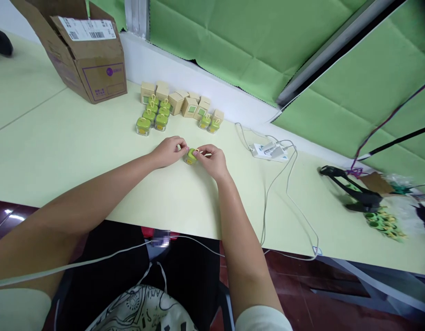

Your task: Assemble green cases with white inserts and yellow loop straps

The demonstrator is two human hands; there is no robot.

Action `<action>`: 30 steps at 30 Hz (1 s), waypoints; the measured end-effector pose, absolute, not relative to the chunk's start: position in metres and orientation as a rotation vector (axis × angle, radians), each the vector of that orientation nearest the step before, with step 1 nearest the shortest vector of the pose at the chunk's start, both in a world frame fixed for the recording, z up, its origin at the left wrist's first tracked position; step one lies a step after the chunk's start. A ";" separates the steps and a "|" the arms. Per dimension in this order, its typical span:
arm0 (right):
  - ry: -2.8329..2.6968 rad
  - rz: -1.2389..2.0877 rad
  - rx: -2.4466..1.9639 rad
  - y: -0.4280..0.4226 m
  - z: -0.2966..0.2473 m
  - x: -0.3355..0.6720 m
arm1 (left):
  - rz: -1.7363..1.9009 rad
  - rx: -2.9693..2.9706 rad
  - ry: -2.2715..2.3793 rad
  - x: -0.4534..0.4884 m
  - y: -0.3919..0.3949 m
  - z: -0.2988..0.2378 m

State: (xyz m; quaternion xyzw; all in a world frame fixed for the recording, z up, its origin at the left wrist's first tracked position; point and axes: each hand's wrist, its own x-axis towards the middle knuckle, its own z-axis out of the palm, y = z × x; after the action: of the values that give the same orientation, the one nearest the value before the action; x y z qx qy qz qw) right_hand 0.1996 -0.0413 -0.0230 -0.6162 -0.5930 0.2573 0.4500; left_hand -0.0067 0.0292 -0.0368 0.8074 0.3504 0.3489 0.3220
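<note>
Between my two hands, in the middle of the table (123,138), is a small clear container with a green lid (190,158) and a yellowish loop on top. My right hand (212,160) pinches it from the right side, fingers at the lid and loop. The fingertips of my left hand (170,151) are closed together against its left side. Beyond my hands stand several like green-lidded containers (143,125) in two rows, and a pair of them (214,125) further right. Small tan boxes (190,107) are lined up behind these along the wall.
A large open cardboard box (102,73) stands at the back left. A white power strip (269,151) with plugs lies to the right, its cables running over the front edge. Further right are a black curved object (350,186) and green-yellow pieces (385,223).
</note>
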 end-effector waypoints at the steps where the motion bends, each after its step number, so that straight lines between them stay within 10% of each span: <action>1: -1.480 0.617 -1.509 -0.041 -0.023 0.199 | 0.901 2.127 0.907 -0.007 0.029 -0.037; 30: -1.621 0.168 -1.832 0.040 -0.015 0.234 | 0.790 2.146 0.788 -0.001 0.024 -0.044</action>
State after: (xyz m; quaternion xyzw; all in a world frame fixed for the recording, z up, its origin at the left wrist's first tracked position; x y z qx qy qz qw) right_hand 0.2336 0.0400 -0.0153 -0.7031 -0.6223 0.0646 0.3379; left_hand -0.0010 0.0238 -0.0438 0.8300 0.3049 0.3053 0.3535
